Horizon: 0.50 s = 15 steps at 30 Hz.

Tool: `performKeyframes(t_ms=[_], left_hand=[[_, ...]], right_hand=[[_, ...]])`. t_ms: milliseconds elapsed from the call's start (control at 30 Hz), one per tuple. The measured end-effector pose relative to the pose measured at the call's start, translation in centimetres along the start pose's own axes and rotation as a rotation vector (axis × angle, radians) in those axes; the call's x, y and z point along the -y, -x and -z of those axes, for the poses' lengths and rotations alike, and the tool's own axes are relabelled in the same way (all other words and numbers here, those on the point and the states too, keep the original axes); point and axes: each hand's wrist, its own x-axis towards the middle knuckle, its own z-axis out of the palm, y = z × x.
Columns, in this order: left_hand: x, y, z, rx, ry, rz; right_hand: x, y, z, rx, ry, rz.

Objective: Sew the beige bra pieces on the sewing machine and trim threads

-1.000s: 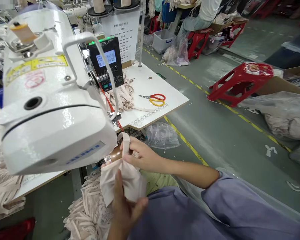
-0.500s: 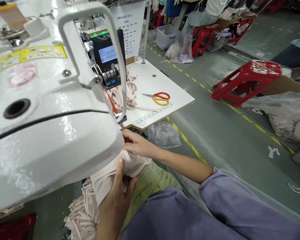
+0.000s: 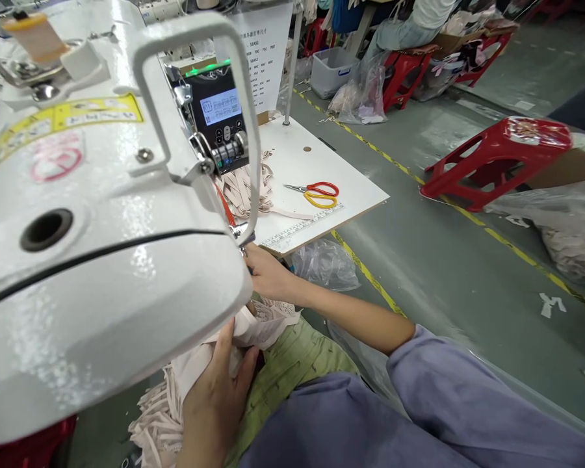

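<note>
Two hands work at the sewing machine (image 3: 112, 318), whose white head fills the left of the view and hides part of the work. The garment (image 3: 260, 328), pale beige with a lacy edge, lies below the head's near end, partly over the green cloth (image 3: 297, 364) on the person's lap. The left hand (image 3: 217, 390) is at the garment's near side, forefinger laid along the beige fabric, thumb spread apart from it; the other fingers are out of sight, so how firm its grip is cannot be told. The right hand (image 3: 273, 276) reaches in from the other side, above the lacy edge, its fingertips hidden behind the head; whether its grip is closed, and on what, cannot be told.

Below the left hand's wrist hangs a heap (image 3: 156, 422) of similar beige pieces and straps. On the white worktop (image 3: 344, 166), beyond the right hand, scissors (image 3: 316, 193) with one red and one yellow handle lie near a ruler scale (image 3: 305, 224) along the edge. Left of the scissors is a pile of beige strips (image 3: 244, 192), with a lit control panel (image 3: 221, 110) behind it and a printed sheet (image 3: 266, 52) farther back. A clear bag (image 3: 324, 263) sits under the worktop's edge. On the floor to the right, a red stool (image 3: 497, 159) stands over yellow tape (image 3: 370, 279).
</note>
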Motion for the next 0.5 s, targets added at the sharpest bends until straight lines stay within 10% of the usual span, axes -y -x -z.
performKeyframes(t_ms=[500], left_hand=[[0.2, -0.31, 0.11, -0.005, -0.006, 0.007]], right_hand=[[0.16, -0.56, -0.07, 0.024, -0.021, -0.041]])
